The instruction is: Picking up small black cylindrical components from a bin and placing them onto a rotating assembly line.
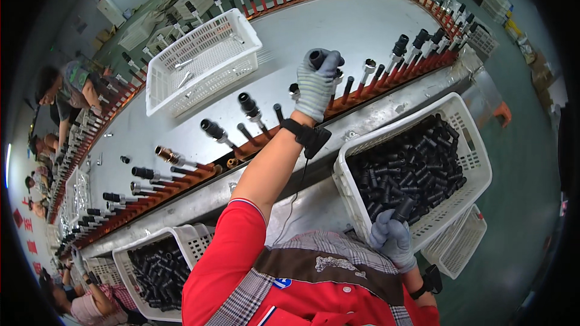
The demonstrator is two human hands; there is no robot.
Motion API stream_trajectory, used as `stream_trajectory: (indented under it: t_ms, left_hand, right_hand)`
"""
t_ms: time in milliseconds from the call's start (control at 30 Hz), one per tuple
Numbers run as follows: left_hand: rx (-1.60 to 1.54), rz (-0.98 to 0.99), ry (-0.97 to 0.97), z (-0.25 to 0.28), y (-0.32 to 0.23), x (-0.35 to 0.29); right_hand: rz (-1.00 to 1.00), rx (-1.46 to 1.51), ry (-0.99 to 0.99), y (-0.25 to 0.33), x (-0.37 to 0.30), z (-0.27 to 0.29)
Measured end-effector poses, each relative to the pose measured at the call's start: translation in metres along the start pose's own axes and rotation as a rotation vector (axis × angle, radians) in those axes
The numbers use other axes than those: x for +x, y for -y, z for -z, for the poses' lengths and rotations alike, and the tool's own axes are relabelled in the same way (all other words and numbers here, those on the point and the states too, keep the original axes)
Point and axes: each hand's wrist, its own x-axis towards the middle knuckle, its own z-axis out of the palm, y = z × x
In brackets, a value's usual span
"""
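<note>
My left hand (315, 93), in a striped grey-and-white glove, is closed around a black plastic sleeve (316, 57). It is above the row of upright pegs along the near edge of the metal table. Beside it stand bare black-tipped pegs (347, 89) and a peg with a silver metal fitting (368, 67). Lower right, my gloved right hand (391, 240) grips another black ribbed sleeve (403, 210) at the near rim of a white crate (417, 227). Many loose black sleeves (417, 169) fill that crate. The lower end of the left-hand sleeve is hidden by my fingers.
A white basket (205, 78) with a few silver fittings stands on the metal table (338, 30). Pegs on a rail ring the table, many capped. A second crate of black sleeves (160, 274) sits lower left. Co-workers (66, 96) are along the left side.
</note>
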Motion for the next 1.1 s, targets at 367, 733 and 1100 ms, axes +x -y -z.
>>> stream_trajectory:
  t_ms: [367,733,1100]
  left_hand:
    - [0.353,0.075,-0.024,0.043,0.029,0.007]
    - [0.909,-0.350,-0.187,0.130,0.007,-0.023]
    - [1.021,-0.282,-0.347,0.148,-0.077,-0.124]
  right_hand:
    - [0.167,-0.463,-0.009,0.030,0.050,-0.018]
    - [0.244,-0.644,0.240,0.028,0.094,-0.050]
    - [0.682,-0.620,-0.193,0.119,0.138,-0.031]
